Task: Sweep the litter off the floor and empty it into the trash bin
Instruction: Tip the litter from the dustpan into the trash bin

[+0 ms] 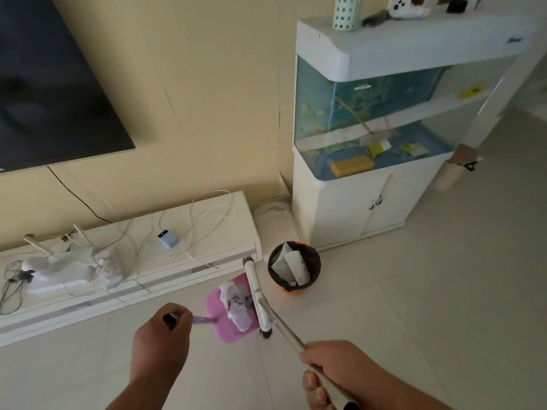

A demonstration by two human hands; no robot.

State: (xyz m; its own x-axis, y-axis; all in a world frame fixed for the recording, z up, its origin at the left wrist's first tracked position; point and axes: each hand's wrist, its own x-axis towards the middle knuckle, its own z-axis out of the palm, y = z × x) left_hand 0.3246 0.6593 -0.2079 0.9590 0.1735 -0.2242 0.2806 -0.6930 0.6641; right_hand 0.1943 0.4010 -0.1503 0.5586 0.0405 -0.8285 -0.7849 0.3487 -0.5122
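The litter (236, 306), a crumpled white paper or tissue wad with dark markings, lies on the pink dustpan (219, 329), toward its right edge against the broom head (257, 294). The trash bin (294, 269), lined in black and already holding folded paper, stands on the floor just beyond the dustpan's far right corner, near the corner of the low TV cabinet (207, 232).

The left hand (162, 335) is closed around the dustpan handle (204, 320). The right hand (337, 365) is closed around the metal broom pole (284, 327).

Handling judgement: the wad looks very light and soft, so it may slide or blow off if the pan is tilted early or moved fast. Keep the pan level, hold it by the handle only, and keep the broom head against the open edge as a stop. The thin plastic pan may flex; tip it only once its lip is over the bin rim
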